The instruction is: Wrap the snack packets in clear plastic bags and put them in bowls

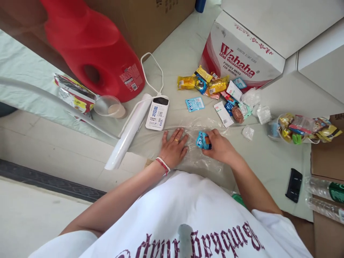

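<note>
My left hand [174, 147] lies flat with its fingers spread, on the left edge of a clear plastic bag [195, 157] on the cloth. Between the fingers and thumb of my right hand [219, 147] is a small blue packet [201, 140], held low over the bag. Some brownish part shows at the packet's right side, partly hidden by the fingers. Just beyond the hands lies another flat blue packet [194, 104]. A pile of small wrapped snacks [217, 86] spreads behind it, with a white packet [224, 114] at its near side.
Left of my hands lie a white power bank [157, 114] with a cable and a white roll [129, 138]. A red jug [104, 53] and a plastic cup [109, 106] stand farther left. A Wahaha carton [236, 53] is behind; a snack-filled container [279, 127] and black phone-like object [294, 185] are right.
</note>
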`<control>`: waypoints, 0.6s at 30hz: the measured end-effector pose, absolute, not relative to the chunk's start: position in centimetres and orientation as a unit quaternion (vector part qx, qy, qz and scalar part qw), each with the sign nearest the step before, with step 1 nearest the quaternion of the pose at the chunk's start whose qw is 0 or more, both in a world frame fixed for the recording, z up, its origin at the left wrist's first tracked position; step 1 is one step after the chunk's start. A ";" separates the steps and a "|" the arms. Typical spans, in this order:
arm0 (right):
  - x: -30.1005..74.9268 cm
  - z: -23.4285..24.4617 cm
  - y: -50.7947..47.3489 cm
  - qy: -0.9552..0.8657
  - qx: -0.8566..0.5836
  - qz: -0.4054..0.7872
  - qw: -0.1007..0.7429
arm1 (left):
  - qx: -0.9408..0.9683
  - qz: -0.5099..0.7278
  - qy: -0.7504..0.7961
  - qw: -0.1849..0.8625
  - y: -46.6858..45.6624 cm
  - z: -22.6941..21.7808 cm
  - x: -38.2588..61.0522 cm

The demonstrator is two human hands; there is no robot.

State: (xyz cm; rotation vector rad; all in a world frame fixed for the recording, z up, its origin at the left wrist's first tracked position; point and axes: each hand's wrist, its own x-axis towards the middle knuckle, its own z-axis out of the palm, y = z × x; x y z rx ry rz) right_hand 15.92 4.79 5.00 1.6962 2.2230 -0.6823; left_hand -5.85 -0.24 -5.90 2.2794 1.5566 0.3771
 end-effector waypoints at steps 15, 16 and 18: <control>12.8 1.8 4.0 0.753 0.617 -0.199 0.112 | 0.808 0.142 0.547 0.167 -1.3 -6.0 -8.4; 12.5 1.8 4.0 0.754 0.615 -0.201 0.113 | 0.808 0.141 0.548 0.165 -1.3 -6.0 -8.5; 12.6 1.8 3.7 0.758 0.605 -0.221 0.101 | 0.807 0.145 0.550 0.159 -1.3 -5.9 -8.9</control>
